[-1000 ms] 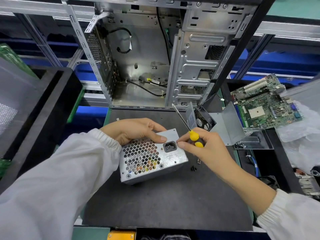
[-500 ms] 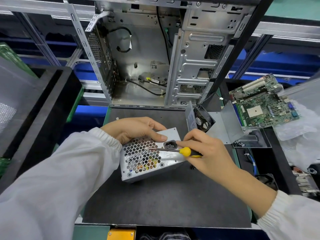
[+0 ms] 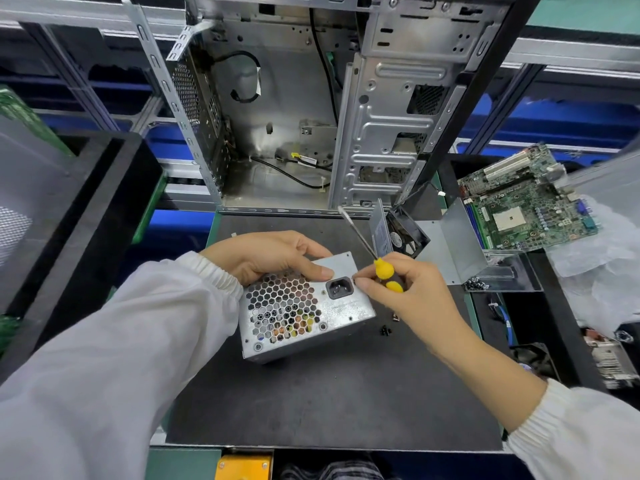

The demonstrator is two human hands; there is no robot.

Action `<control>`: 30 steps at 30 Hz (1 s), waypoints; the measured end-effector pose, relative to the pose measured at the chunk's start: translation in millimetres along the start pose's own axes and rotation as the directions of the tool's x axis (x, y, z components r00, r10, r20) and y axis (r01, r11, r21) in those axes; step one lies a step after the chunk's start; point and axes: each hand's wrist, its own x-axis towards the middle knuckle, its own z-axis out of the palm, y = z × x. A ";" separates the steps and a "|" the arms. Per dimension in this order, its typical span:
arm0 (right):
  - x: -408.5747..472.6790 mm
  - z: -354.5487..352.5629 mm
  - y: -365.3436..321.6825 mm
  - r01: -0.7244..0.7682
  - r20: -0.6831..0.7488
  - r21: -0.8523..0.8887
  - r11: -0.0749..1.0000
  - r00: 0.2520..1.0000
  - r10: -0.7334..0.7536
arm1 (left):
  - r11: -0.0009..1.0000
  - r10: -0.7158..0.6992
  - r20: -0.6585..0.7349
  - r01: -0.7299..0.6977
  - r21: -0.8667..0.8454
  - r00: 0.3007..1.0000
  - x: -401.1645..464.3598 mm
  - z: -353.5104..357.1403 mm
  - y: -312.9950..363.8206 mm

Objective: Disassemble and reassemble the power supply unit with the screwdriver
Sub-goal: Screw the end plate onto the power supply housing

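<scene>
Two hands work over the dark mat [image 3: 311, 403] in the head view. The left hand [image 3: 263, 254] lies across the top of the power supply unit [image 3: 304, 306], fingers curled over its far edge and the thumb pressed flat on the metal face just above the power socket [image 3: 339, 288]. The right hand [image 3: 408, 292] grips the screwdriver [image 3: 375, 258] by its yellow handle, fingers closed round it, with the shaft pointing up and away from the unit; the extended fingertip touches the unit's right edge beside the socket. The unit sits tilted on the mat, its honeycomb grille [image 3: 280, 306] facing the camera.

Several small dark screws [image 3: 385, 330] lie on the mat just right of the unit, under the right wrist. Behind the hands stands an open computer case [image 3: 311, 116] with loose cables inside. Right of it are a small fan [image 3: 403, 237], a bent metal cover [image 3: 460, 247] and a green motherboard [image 3: 526, 202], well apart from the unit. A black tray [image 3: 86, 220] flanks the left side.
</scene>
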 end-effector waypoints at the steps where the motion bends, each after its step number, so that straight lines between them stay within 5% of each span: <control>1: 0.2 -0.4 -0.3 -0.069 0.020 0.078 0.995 0.998 0.067 | 1.000 0.001 -0.002 -0.001 -0.002 1.000 -0.3 0.2 0.3; 4: 0.7 -1.4 0.3 -0.213 0.064 0.212 0.954 0.977 0.204 | 1.000 -0.001 -0.002 0.001 -0.003 1.000 -0.5 0.4 0.9; 12: 6.6 -6.4 -6.0 -0.242 0.147 0.170 0.955 0.965 0.218 | 1.000 -0.001 0.004 0.001 0.000 1.000 -0.1 -0.3 0.7; 30: 7.5 -7.5 -7.5 -0.042 0.089 -0.083 0.996 0.995 0.049 | 1.000 0.012 0.003 -0.012 -0.010 1.000 1.8 -1.0 -1.0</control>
